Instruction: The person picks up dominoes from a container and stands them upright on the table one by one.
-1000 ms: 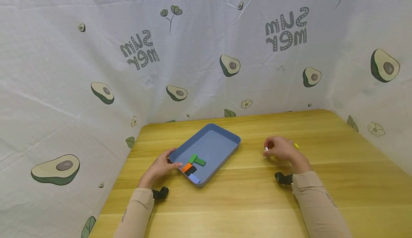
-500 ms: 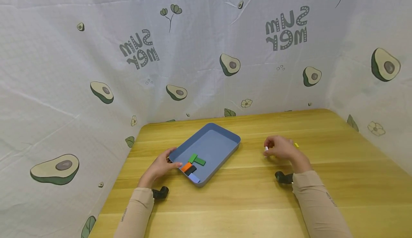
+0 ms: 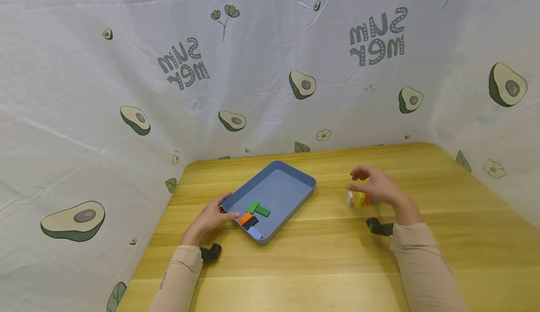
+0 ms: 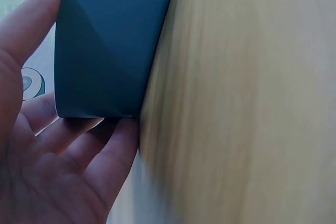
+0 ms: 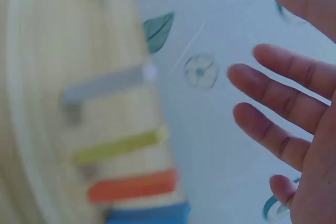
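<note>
A left hand pinches a blue rectangular tray at centre frame; at right, a spread right hand hovers near upright white, yellow, orange and blue blocks.

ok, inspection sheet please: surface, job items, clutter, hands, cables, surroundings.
Surface: wooden table.
Job items: blue tray, holding two green tiles, an orange tile, a black tile and a light-blue tile; right of it, standing in a row, a white block, yellow block, orange block and blue block.
Clutter: nothing seen.
Left hand: grips the tray's left corner.
Right hand: open, over the row, touching no block.
Cables: nothing seen.
Surroundings: avocado-print cloth behind and on both sides.
</note>
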Action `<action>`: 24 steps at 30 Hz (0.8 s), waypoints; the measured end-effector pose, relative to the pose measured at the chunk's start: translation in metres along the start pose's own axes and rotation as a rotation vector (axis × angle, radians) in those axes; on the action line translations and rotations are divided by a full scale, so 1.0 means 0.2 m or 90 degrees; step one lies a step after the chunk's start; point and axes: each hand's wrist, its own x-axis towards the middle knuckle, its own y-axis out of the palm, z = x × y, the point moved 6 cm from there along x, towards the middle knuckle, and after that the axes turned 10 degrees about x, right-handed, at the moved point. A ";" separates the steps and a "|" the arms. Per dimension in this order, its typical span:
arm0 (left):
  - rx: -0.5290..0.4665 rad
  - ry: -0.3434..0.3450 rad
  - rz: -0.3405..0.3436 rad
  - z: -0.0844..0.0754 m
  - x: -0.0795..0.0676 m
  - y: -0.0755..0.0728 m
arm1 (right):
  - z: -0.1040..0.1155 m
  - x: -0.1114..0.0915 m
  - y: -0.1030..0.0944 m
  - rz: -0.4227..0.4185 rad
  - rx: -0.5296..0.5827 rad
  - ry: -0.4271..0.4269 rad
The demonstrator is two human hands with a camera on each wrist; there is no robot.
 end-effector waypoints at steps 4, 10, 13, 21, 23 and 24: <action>0.005 0.001 0.004 0.00 0.01 0.00 | 0.13 0.00 0.00 -0.012 0.010 -0.017; 0.008 0.002 0.006 0.00 0.02 0.00 | 0.33 0.12 0.14 0.059 0.078 -0.089; 0.010 0.003 0.005 -0.01 0.03 0.00 | 0.44 0.22 0.24 0.122 0.127 -0.115; 0.003 0.004 0.006 0.00 0.03 -0.01 | 0.63 0.46 0.63 0.330 0.199 -0.087; -0.007 0.002 0.002 0.01 0.02 -0.01 | 0.67 0.51 0.72 0.367 0.193 -0.073; -0.014 -0.003 0.000 0.02 0.02 -0.01 | 0.68 0.54 0.77 0.382 0.187 -0.069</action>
